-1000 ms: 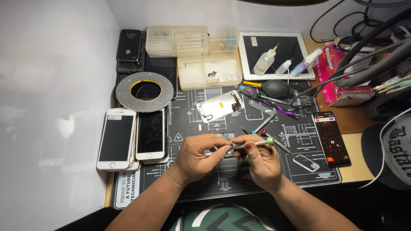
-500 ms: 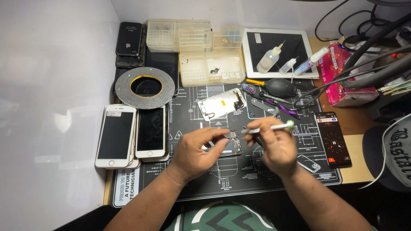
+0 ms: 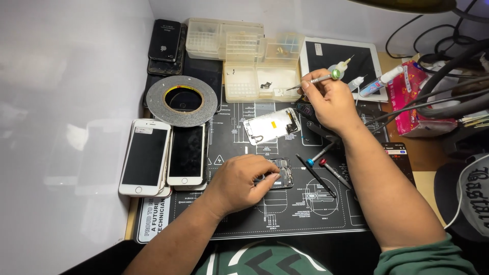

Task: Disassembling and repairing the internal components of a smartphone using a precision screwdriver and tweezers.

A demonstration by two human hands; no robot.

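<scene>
While the left hand (image 3: 239, 184) lies on the black work mat (image 3: 244, 224), its fingers (image 3: 269, 179) press down on a small dark phone part (image 3: 283, 173) and pin it flat. The right hand (image 3: 330, 102) is raised farther back, its fingers closed around a thin screwdriver (image 3: 317, 80) whose tip points into a clear parts tray (image 3: 257, 84). A white screen panel (image 3: 271, 125) lies between the two hands. Two more screwdrivers (image 3: 326, 165) rest just right of the left fingers; two phones (image 3: 164, 155) sit well to their left.
</scene>
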